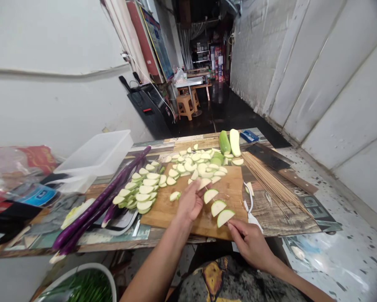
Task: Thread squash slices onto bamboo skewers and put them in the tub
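A wooden cutting board [232,188] lies on the low table and carries several pale green half-moon squash slices [188,165]. My left hand [190,203] reaches over the board, its fingers closed on one slice [204,183]. Three slices [218,207] sit in a slanted row between my hands, apparently threaded on a thin skewer. My right hand [251,243] is at the board's near edge, with its fingers pinched at the lowest slice [225,217], on the skewer's end. A heap of more slices [142,193] spills off the board's left side.
A bundle of bamboo skewers [270,182] and a cleaver [279,167] lie right of the board. Two squash halves [229,142] rest at the far edge. Long purple eggplants [106,197], a clear plastic tub [97,155] and bags are on the left. A bowl of greens [81,287] stands below.
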Tool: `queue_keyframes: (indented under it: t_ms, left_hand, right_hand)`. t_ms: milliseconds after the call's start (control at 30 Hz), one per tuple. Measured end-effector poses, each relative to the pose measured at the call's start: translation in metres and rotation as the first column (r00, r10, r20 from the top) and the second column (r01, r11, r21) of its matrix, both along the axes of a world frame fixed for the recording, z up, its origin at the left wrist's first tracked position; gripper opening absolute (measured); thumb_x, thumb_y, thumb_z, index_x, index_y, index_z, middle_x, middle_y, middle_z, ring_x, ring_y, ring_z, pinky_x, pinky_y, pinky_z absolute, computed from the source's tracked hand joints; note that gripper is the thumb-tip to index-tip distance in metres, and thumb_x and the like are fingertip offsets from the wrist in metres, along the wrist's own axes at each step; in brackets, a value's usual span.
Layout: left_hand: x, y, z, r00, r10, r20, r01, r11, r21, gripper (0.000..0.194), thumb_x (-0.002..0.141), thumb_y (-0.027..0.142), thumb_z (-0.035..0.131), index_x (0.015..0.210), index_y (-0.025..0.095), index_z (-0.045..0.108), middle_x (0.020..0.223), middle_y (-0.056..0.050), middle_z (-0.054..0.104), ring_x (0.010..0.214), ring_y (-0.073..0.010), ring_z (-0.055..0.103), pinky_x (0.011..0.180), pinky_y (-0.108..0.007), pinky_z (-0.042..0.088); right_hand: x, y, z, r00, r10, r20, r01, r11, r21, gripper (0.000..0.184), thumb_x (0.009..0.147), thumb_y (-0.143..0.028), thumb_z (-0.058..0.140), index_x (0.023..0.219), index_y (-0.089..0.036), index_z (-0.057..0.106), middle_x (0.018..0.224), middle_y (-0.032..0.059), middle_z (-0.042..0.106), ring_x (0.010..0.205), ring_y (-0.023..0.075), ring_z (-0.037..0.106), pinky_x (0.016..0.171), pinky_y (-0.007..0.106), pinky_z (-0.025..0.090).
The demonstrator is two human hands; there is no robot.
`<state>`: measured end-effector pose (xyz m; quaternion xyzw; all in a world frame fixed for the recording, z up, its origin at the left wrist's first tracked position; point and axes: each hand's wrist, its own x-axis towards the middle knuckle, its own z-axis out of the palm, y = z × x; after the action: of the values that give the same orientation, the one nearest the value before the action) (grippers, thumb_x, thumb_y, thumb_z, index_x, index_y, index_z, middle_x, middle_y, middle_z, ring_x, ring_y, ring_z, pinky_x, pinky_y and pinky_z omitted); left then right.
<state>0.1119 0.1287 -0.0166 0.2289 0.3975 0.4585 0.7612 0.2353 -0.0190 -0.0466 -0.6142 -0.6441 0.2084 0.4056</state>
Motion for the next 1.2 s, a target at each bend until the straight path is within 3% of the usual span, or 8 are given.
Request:
queue_keyframes:
  t_ms: [200, 433, 800, 1200]
  left_hand:
    - [0.004, -0.001, 0.003, 0.999, -0.008, -0.033, 0.007, 0.999, -0.033, 0.015, 0.081, 0.023, 0.057, 0.089, 0.011, 0.061, 0.086, -0.011, 0.068, 0.075, -0.02, 0.067, 0.061, -0.03, 0.057]
    - [0.008, -0.003, 0.004, 0.997, 0.072, -0.036, -0.073, 0.997, -0.036, 0.006, 0.079, 0.014, 0.059, 0.081, 0.009, 0.062, 0.084, -0.01, 0.068, 0.068, -0.0175, 0.067, 0.061, -0.028, 0.056]
    - [0.01, -0.006, -0.002, 0.996, 0.079, -0.043, -0.081, 0.996, -0.04, 0.009, 0.08, 0.011, 0.055, 0.081, 0.008, 0.064, 0.074, -0.007, 0.068, 0.062, -0.0139, 0.065, 0.059, -0.024, 0.054]
    - [0.012, -0.009, -0.005, 0.995, 0.052, -0.082, -0.054, 0.998, -0.024, 0.011, 0.082, 0.011, 0.053, 0.081, 0.008, 0.064, 0.077, -0.008, 0.069, 0.067, -0.0122, 0.065, 0.066, -0.021, 0.053]
  right_hand:
    - [-0.001, -0.001, -0.003, 1.0, 0.026, 0.009, -0.026, 1.0, -0.006, 0.028, 0.089, -0.025, 0.037, 0.073, -0.018, 0.058, 0.064, 0.0025, 0.063, 0.057, 0.0131, 0.058, 0.055, 0.021, 0.041]
    - [-0.002, -0.001, -0.004, 1.0, 0.013, 0.028, -0.012, 1.0, -0.013, 0.029, 0.09, -0.027, 0.036, 0.074, -0.018, 0.059, 0.064, 0.003, 0.063, 0.058, 0.0137, 0.059, 0.058, 0.021, 0.042]
    - [-0.003, 0.001, -0.003, 0.999, -0.018, 0.046, 0.019, 1.0, -0.019, 0.034, 0.09, -0.028, 0.034, 0.07, -0.018, 0.06, 0.058, 0.0027, 0.06, 0.059, 0.0151, 0.06, 0.059, 0.022, 0.044]
    - [-0.003, 0.003, -0.003, 0.998, -0.021, 0.063, 0.023, 0.999, -0.027, 0.032, 0.09, -0.027, 0.034, 0.075, -0.018, 0.06, 0.064, 0.0035, 0.064, 0.058, 0.0144, 0.059, 0.057, 0.022, 0.041]
